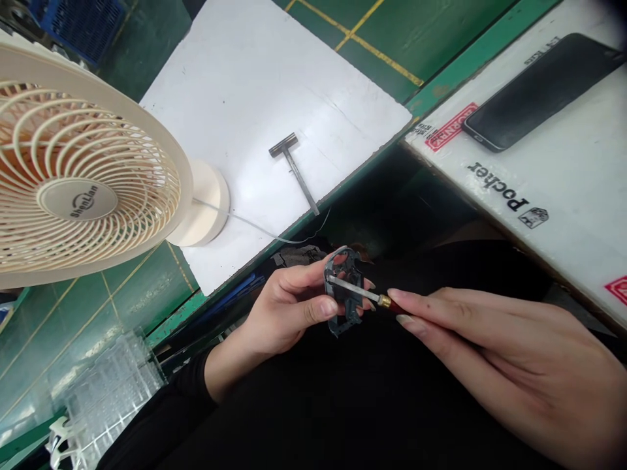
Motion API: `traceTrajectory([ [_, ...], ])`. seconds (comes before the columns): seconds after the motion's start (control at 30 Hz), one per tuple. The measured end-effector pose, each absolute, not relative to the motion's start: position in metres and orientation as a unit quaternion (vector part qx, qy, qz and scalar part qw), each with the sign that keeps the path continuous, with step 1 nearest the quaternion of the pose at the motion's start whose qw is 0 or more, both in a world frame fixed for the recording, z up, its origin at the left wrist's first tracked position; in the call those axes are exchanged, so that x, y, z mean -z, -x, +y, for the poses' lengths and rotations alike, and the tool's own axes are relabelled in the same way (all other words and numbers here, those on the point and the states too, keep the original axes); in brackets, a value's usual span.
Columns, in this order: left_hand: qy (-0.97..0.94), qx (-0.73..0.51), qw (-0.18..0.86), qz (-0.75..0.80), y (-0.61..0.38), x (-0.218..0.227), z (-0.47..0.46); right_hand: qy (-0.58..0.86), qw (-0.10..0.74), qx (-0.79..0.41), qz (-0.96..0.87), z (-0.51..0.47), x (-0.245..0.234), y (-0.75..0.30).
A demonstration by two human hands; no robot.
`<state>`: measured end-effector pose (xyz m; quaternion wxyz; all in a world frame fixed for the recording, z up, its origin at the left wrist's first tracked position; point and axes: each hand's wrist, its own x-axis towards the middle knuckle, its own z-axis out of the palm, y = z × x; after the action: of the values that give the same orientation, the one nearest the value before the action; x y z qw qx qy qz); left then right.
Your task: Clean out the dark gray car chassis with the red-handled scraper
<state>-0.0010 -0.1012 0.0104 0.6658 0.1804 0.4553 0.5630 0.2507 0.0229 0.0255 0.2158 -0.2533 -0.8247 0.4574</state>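
Note:
My left hand (289, 300) grips a small dark grey plastic housing (350, 313) with cut-outs, thumb on the near side and fingers behind it. My right hand (499, 346) pinches the dark red handle of a scraper-like hand tool (355, 289) with a brass collar and a flat metal blade. The blade lies across the opening of the housing, its tip at the upper left rim. Whether the edge is sharp I cannot make out. Both hands are over my dark-clothed lap, just off the table edge.
A cream fan (78, 196) stands left on a white board (245, 78), its thin cable (259, 228) hanging past the edge. Nearby lies a metal T-shaped tool (296, 170). At right, a phone (543, 91) rests on a white printed package (563, 170). Clear plastic trays (115, 391) sit lower left.

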Motion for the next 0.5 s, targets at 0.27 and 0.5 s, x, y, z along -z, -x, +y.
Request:
traceTrajectory([
  [0.27, -0.190, -0.574, 0.667, 0.435, 0.001, -0.010, -0.101, 0.233, 0.214, -0.456, -0.832, 0.025, -0.025, -0.249],
  [0.5, -0.170, -0.557, 0.721, 0.375, 0.006, -0.016, -0.102, 0.185, 0.197, -0.451, -0.851, 0.040, -0.024, -0.257],
])
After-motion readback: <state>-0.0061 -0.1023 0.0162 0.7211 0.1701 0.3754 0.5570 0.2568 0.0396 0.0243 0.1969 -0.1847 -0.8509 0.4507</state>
